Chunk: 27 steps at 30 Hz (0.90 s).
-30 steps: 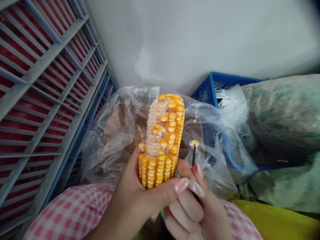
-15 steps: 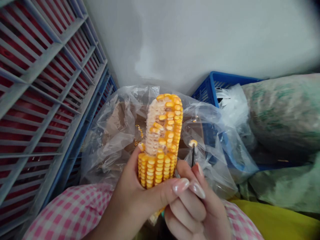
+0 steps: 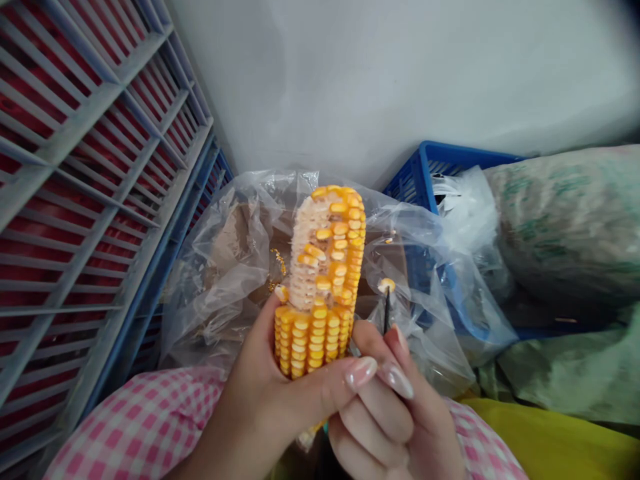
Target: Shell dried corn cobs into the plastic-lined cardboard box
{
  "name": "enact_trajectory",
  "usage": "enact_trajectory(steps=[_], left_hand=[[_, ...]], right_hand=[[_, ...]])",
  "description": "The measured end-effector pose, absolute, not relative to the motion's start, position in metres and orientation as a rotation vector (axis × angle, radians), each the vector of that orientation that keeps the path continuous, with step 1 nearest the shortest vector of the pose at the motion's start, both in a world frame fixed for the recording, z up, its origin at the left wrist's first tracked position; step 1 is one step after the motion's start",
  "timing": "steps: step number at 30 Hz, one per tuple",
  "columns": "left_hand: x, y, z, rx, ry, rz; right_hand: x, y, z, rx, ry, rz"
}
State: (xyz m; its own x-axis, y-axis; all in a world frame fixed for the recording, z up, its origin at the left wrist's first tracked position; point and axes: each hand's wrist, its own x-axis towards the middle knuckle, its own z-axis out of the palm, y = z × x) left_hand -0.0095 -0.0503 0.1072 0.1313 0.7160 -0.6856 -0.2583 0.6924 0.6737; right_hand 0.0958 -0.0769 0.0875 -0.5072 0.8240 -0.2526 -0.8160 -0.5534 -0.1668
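The step in hand appears to be prising kernels off the corn ear (image 3: 320, 337), which stands upright in the middle, above a clear plastic liner (image 3: 425, 230), partly stripped on its far left. The left hand (image 3: 285, 393)'s fingers clamp its near end; the right hand (image 3: 385, 413)'s pinch a thin dark tool (image 3: 387, 315), a kernel (image 3: 387, 285) seemingly at its tip. The next move likely calls for clearing that tip while keeping the ear steady.

Storage area: crates (image 3: 428, 180), stuffed sack (image 3: 575, 227)
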Motion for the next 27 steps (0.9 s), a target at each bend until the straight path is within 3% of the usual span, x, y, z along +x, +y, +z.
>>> enact_trajectory(steps=[15,27], left_hand=[[-0.0106,-0.0512,0.102,0.541,1.265,0.753],[-0.0132,-0.0504,0.098,0.487,1.137,0.754]], right_hand=[[0.091,-0.0771,0.0839,-0.183,0.002,2.05],[0.0944,-0.077,0.085,-0.449,-0.053,2.122]])
